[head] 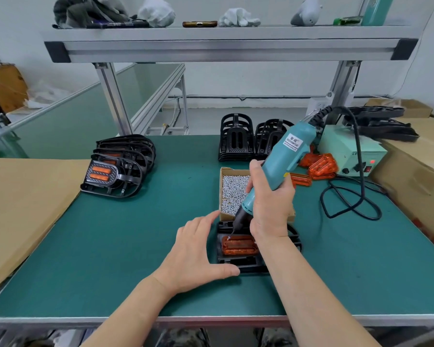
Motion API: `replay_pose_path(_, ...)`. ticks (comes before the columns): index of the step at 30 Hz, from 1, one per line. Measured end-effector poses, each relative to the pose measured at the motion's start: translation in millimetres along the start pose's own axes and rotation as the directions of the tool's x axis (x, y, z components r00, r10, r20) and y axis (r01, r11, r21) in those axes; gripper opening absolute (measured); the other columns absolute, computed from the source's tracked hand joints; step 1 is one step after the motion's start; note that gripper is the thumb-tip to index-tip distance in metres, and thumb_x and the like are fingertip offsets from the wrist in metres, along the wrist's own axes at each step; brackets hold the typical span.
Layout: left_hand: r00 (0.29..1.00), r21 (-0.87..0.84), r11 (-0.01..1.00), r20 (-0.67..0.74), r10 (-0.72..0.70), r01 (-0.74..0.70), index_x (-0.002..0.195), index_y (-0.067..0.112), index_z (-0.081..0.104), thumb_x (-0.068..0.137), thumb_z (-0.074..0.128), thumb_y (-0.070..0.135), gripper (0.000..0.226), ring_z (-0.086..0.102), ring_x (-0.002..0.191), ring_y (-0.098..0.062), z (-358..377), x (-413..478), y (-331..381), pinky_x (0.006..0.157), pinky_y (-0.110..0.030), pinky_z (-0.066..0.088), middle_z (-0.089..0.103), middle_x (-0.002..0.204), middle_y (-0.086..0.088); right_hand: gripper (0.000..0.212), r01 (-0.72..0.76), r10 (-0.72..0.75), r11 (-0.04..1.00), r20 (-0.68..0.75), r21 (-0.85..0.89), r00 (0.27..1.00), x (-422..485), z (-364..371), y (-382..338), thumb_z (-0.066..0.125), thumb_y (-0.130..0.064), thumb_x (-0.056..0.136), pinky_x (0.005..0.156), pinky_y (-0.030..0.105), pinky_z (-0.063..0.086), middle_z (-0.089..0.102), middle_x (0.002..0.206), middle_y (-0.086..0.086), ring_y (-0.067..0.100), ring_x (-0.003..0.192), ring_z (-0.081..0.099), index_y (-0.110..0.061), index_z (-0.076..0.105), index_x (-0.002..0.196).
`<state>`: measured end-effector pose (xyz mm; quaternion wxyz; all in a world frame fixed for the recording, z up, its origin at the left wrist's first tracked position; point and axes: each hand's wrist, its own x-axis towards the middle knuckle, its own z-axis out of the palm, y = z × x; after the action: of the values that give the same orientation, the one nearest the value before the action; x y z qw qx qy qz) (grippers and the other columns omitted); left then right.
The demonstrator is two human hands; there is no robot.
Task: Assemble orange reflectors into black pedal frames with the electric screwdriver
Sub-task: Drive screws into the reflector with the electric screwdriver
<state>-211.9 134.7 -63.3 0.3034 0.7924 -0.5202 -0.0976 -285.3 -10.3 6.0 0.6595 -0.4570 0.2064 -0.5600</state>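
My right hand (268, 201) grips a teal electric screwdriver (286, 156) labelled KEENWISE, tip on an orange ribbed reflector (239, 245) in a black plastic pedal frame (246, 265), lower centre; my spread left hand (201, 254) braces it.

L hand (198, 256) bare | R hand (268, 206) bare | forearms (135, 301) bare to btm edge of view

Teal screwdriver (281, 161), orange reflector (239, 245), black pedal frame (246, 264), green mat (125, 246), silver screws (233, 194)
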Motion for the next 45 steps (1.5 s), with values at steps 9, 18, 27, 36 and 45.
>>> replay_pose_path(9,0.999,-0.024,0.999,0.017,-0.035,0.036,0.154,0.033,0.012,0.054,0.065,0.083,0.124,0.023,0.115,0.010,0,0,2,0.107,-0.024,0.020,0.033,0.132,0.026,0.025,0.055,-0.045,0.993,0.106,-0.101,0.993,-10,5,1,0.074,-0.018,0.088,0.054,0.023,0.046,0.052,0.061,-0.002,0.013,0.053,0.048,-0.034,0.061,0.074)
replay_pose_path(18,0.998,-0.030,0.998,0.011,-0.064,0.064,0.153,0.037,0.009,0.052,0.065,0.086,0.125,0.025,0.118,0.005,3,0,-2,0.105,-0.024,0.022,0.036,0.135,0.024,0.014,0.067,-0.044,0.987,0.160,-0.144,0.986,-12,7,6,0.074,-0.013,0.090,0.055,0.027,0.046,0.055,0.063,-0.002,0.013,0.055,0.049,-0.009,0.061,0.088)
replay_pose_path(27,0.998,-0.031,0.997,0.001,-0.067,0.067,0.154,0.034,0.012,0.053,0.067,0.083,0.125,0.030,0.119,0.000,1,1,0,0.106,-0.026,0.026,0.038,0.131,0.024,0.019,0.159,-0.070,0.952,0.320,-0.261,0.945,-16,15,7,0.073,-0.031,0.085,0.061,0.044,0.051,0.060,0.069,-0.001,0.019,0.061,0.054,-0.015,0.063,0.088)
replay_pose_path(36,0.998,-0.029,0.998,-0.002,-0.062,0.061,0.154,0.031,0.014,0.055,0.069,0.081,0.124,0.033,0.123,-0.002,1,1,1,0.111,-0.030,0.027,0.043,0.136,0.021,0.019,0.135,-0.046,0.956,0.323,-0.260,0.945,-17,14,11,0.073,-0.029,0.084,0.060,0.042,0.050,0.059,0.069,0.000,0.019,0.061,0.053,-0.014,0.062,0.087)
replay_pose_path(45,0.998,-0.011,0.998,-0.010,-0.064,0.064,0.152,0.030,0.016,0.052,0.065,0.087,0.125,0.039,0.120,-0.004,6,5,-5,0.107,-0.029,0.028,0.044,0.132,0.024,0.041,0.126,-0.056,0.955,0.253,-0.270,0.966,-15,13,20,0.073,-0.035,0.083,0.053,0.045,0.045,0.050,0.060,0.007,0.027,0.054,0.046,-0.001,0.052,0.079)
